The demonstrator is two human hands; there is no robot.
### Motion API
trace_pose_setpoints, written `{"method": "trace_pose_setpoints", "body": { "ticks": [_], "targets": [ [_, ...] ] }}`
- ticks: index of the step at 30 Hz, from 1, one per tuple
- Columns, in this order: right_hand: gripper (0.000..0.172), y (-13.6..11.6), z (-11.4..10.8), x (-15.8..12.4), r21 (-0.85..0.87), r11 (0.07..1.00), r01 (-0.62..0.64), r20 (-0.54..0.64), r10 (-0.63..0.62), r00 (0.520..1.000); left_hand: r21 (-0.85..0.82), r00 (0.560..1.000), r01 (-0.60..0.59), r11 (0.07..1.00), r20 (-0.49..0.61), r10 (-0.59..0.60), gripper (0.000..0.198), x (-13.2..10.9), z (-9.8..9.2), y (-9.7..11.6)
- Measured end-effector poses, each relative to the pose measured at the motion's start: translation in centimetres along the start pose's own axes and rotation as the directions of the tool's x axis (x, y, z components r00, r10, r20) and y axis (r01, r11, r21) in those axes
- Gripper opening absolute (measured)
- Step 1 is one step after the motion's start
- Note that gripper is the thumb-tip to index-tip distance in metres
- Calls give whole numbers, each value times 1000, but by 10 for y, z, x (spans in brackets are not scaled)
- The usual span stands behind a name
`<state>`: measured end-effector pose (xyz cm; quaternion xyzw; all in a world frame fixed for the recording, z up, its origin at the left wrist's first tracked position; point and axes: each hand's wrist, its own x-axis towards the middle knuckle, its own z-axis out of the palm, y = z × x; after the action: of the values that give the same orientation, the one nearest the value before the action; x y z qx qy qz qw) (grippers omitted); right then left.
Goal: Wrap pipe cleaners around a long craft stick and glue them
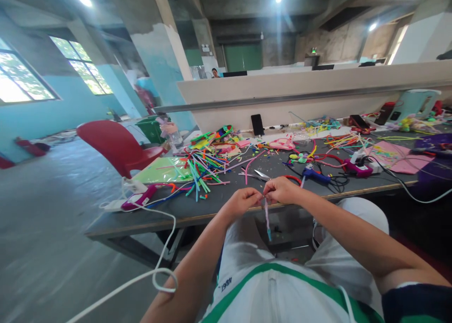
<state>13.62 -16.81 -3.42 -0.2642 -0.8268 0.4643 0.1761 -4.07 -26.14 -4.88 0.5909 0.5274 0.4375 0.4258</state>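
My left hand (243,201) and my right hand (281,190) meet over the front edge of the table, fingertips almost touching. Both pinch the upper end of a pale pink pipe cleaner (267,214). It dangles below the fingers and ends in a light blue tip. The exact spot under the fingertips is hidden. Just behind the hands lie scissors (261,174) with the blades showing. A blue glue gun (317,175) rests to the right of my right hand.
A pile of colourful pipe cleaners (205,167) covers the table's left part. Power strips (139,198) sit at the left corner and right side, with white cables trailing. A phone (257,125) leans at the back. A red chair (113,144) stands left; a person is beyond the partition.
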Motion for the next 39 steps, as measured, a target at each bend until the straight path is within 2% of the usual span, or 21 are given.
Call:
{"method": "trace_pose_setpoints", "body": {
  "ticks": [3,5,8,11,13,15,18,22,24,28,31,34,36,39],
  "targets": [
    [7,-4,-8,-6,97,995,-7,24,5,1000,-240,1000,11,971,5,-10,44,-7,-10,3],
    [7,-10,-14,-12,126,992,20,45,-26,999,-365,1000,-8,931,-1,8,42,-11,-15,2],
    [12,-22,-20,-21,142,986,90,70,-101,992,-356,999,-27,934,34,42,37,-13,-13,-1],
    [15,-32,-20,-24,168,975,148,38,-156,987,-323,984,-5,946,165,62,40,-13,-3,-2],
    [16,-35,-18,-21,181,970,162,10,-167,986,-337,970,2,941,230,81,40,-13,3,-2],
    [16,-34,-14,-17,184,970,156,-6,-157,988,-331,969,-2,944,234,84,35,-11,6,-2],
    [21,-24,-9,-9,132,972,194,-71,-186,980,-325,979,-1,946,191,66,25,-8,5,-3],
    [41,-7,-10,-1,168,939,299,-221,-260,940,-431,994,17,902,108,33,22,0,-7,-3],
    [39,2,-15,1,176,937,301,-305,-239,922,-484,999,-13,875,29,31,22,6,-18,-3],
    [29,20,-29,-1,79,967,242,-478,-176,861,-582,996,-48,811,-87,-4,23,26,-43,-7],
    [26,36,-31,-4,68,980,185,-542,-119,832,-601,994,-7,799,-88,-58,24,43,-59,-14],
    [25,52,-22,-9,101,978,184,-590,-90,802,-606,995,30,795,-59,-83,24,57,-67,-23],
    [24,61,-12,-14,36,979,203,-627,-136,767,-616,994,55,786,-44,-104,23,64,-71,-31],
    [23,74,3,-21,-203,947,249,-620,-321,716,-638,991,73,767,-43,-130,19,68,-74,-46]
  ]
}}
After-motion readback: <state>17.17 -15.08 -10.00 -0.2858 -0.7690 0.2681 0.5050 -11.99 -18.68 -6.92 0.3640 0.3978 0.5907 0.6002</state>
